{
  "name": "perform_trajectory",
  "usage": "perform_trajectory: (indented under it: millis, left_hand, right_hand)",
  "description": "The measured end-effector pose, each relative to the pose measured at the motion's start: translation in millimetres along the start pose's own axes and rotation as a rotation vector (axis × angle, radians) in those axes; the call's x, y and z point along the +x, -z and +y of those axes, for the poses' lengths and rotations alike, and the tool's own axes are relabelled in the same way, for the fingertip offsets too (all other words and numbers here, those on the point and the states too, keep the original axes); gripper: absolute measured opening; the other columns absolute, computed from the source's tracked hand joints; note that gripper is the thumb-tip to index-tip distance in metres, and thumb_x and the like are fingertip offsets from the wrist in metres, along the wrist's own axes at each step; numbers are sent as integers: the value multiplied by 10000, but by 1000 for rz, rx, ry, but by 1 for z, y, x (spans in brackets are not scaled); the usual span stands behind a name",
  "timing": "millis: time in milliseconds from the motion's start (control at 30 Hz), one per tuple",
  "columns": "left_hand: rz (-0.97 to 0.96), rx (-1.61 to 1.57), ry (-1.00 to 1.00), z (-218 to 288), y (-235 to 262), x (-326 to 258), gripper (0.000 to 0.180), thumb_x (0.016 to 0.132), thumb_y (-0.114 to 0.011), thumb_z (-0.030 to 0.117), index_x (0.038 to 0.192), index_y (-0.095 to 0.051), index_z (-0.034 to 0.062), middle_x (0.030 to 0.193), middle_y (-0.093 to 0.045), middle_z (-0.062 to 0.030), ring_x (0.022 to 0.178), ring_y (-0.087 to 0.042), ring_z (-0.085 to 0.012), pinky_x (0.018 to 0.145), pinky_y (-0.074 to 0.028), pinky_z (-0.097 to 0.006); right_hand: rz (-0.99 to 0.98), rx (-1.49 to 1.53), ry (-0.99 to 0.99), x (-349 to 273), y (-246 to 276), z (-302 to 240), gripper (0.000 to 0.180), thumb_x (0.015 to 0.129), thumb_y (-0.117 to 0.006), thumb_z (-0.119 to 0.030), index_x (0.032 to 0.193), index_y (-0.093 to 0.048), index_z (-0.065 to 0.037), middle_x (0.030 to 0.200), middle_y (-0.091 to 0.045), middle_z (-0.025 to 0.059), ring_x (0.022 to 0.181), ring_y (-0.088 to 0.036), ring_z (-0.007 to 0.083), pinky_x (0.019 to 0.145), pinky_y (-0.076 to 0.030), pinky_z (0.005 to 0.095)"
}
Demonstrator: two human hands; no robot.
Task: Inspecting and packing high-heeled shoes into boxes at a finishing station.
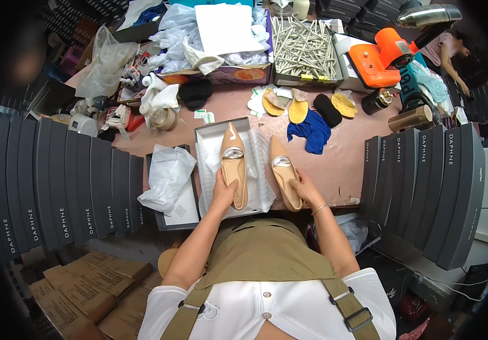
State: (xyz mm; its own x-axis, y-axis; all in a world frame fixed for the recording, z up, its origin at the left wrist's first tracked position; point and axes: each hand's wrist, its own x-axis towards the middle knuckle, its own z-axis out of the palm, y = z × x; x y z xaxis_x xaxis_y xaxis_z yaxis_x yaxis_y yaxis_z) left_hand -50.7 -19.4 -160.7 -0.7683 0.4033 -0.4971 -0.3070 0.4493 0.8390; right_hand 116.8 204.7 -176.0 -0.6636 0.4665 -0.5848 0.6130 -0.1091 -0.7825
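Two tan pointed flat shoes are in my hands, toes pointing away from me. My left hand [225, 190] is closed round the heel part of the left shoe [234, 170], held over an open shoebox [204, 135] lined with white tissue. Round the back half of the right shoe [281, 148] my right hand [306, 188] is closed, just right of the box. Silvery stuffing shows inside both shoes. The dark box lid [183, 218] lies left of the shoebox, with crumpled white paper [167, 173] on it.
Stacks of dark shoeboxes [45, 181] stand left, and more shoeboxes [419, 187] right. Behind are yellow pads [299, 110], a blue cloth [312, 133], a carton of pale sticks [303, 48] and an orange-based heat blower [377, 62]. Brown cartons [91, 289] sit low left. Another person [451, 54] is far right.
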Motion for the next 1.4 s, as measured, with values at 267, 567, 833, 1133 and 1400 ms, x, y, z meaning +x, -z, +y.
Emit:
perform_trajectory:
  millis: [267,567,833,1133,1400]
  left_hand:
    - [-167,-476,-5,76,88,-61,420,922,-528,164,1294,-404,15,1109,-574,-114,974,-590,-169,808,-500,-296]
    - [-734,-1044,283,67,92,-106,433,937,-499,317,1233,-419,11,747,-499,-70,637,-475,-166,588,-413,-294]
    - [-1137,-1497,372,33,84,-102,357,985,-391,309,1188,-512,42,783,-570,-108,599,-508,-159,493,-389,-267]
    - [-1120,-1340,309,34,89,-96,342,986,-388,293,1174,-505,33,711,-560,-116,513,-492,-171,460,-392,-278]
    - [-833,-1066,487,52,106,-99,329,962,-460,281,1163,-488,22,747,-565,-110,576,-542,-193,507,-450,-292]
  right_hand:
    - [-291,471,25,-84,69,-83,414,926,-531,-186,1274,-469,27,1044,-622,154,904,-629,218,780,-545,363]
    - [-798,1146,-211,-85,-102,-113,497,920,-467,-478,1107,-525,-21,775,-577,156,577,-577,250,476,-479,328]
    - [-583,1142,-461,-101,-141,-147,865,714,-359,-855,844,-562,-25,467,-408,145,303,-343,242,285,-289,342]
    - [-555,1251,-524,-108,-139,-149,887,714,-341,-860,853,-571,-15,499,-441,144,328,-377,277,300,-309,347]
    - [-978,1192,-218,-91,-127,-121,390,941,-510,-377,1112,-517,-26,773,-601,123,595,-596,204,501,-489,277]
